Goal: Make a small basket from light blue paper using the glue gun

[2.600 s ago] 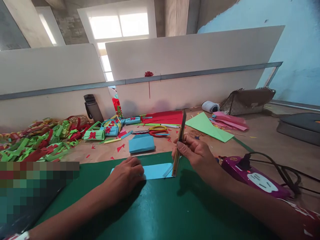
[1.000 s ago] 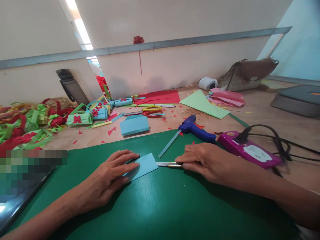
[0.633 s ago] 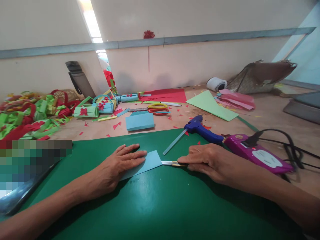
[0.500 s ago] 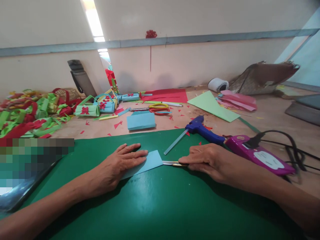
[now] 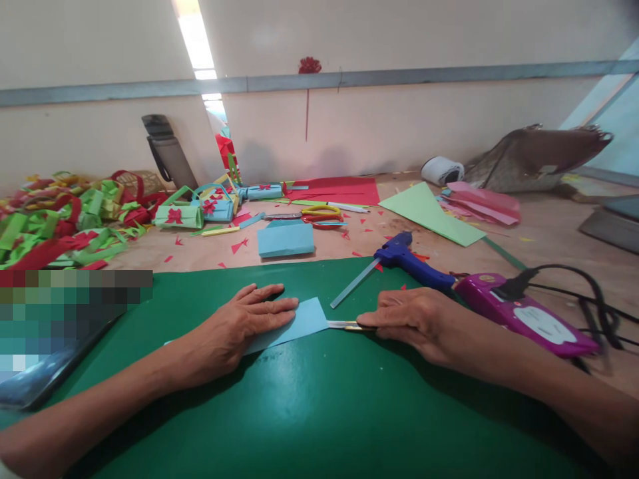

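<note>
A folded strip of light blue paper [image 5: 310, 315] lies on the green mat [image 5: 299, 412]. Pressing down on it is my left hand [image 5: 234, 329], fingers stretched flat, covering much of the strip. My right hand [image 5: 407, 319] is closed around a slim utility knife [image 5: 352, 326] with a yellowish body. Its blade points left and meets the strip's right end; whether it sits inside the fold I cannot tell. Just above this hand rests a blue glue gun [image 5: 399, 256] with a clear glue stick in it. Beyond the mat sits another folded blue paper piece [image 5: 285, 239].
Scissors [image 5: 322, 216], a pen [image 5: 348, 207] and red scraps lie behind the mat. Paper baskets [image 5: 178, 214] and a colourful pile [image 5: 64, 213] are at left. A purple power strip [image 5: 524, 313] with cables stands right, near my forearm. Green paper [image 5: 432, 213] lies farther back.
The whole view has shifted slightly, so things appear a little farther right. Both hands, the paper strip and the knife keep nearly the same places relative to one another.
</note>
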A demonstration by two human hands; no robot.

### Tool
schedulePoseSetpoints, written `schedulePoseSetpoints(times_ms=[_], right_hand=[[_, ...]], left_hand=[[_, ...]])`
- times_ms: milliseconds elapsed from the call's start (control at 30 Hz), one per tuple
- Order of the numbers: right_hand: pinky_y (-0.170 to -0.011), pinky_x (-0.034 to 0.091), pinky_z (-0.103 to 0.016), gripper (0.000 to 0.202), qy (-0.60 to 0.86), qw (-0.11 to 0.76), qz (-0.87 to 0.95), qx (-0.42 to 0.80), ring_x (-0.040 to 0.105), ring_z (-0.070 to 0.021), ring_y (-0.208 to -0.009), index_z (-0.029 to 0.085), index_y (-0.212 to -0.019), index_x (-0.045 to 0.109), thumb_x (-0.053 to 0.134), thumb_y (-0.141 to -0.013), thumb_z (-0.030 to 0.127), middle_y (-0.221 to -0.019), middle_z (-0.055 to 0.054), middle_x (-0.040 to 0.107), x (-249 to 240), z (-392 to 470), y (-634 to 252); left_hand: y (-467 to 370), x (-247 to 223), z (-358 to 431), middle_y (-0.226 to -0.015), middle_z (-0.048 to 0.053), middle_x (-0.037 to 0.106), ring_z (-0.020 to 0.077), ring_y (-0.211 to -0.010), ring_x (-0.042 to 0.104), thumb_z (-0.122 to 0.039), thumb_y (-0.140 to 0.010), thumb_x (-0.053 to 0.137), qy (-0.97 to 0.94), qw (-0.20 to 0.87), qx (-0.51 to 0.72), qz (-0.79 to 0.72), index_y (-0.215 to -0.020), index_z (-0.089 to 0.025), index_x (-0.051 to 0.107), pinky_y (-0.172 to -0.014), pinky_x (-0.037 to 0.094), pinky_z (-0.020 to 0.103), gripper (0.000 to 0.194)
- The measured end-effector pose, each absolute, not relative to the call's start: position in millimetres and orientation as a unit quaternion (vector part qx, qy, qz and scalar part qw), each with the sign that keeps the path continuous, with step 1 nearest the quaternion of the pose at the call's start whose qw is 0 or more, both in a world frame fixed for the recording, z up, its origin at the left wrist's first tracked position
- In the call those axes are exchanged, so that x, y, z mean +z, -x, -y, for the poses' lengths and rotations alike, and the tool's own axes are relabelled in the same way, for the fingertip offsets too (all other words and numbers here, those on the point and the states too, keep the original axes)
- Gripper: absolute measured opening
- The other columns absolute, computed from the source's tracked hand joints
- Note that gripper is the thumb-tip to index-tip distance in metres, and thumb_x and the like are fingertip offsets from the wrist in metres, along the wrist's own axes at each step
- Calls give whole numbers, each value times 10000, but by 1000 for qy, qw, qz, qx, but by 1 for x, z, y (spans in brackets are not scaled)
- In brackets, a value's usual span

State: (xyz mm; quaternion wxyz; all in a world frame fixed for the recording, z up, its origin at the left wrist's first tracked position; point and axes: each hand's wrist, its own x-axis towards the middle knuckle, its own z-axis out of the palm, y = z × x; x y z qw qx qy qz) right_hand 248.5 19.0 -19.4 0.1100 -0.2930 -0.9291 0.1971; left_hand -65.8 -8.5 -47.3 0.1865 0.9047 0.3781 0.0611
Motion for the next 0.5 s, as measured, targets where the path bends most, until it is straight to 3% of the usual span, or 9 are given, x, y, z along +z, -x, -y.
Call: schedulePoseSetpoints(times_ms=[233,500], right_hand=[[-576,308,-231,297,280,62,942,176,492,-124,-620,208,-1059,649,384,-945,276,-680,-22,565,-16,-18,-250],[-582,307,-238,284,284,62,938,191,498,-125,-629,208,-1024,656,393,-941,270,-687,-21,565,-17,-17,-246]], left_hand=[[66,-47,6,-1468,-89,290,187,-1389,139,-54,-835,358,-907,185,47,-374,-1388,-389,268,-1119,86,455,653],[62,-42,8,-1458,-70,316,209,-1385,154,-68,-831,355,-901,200,46,-383,-1366,-364,338,-1111,94,481,612]])
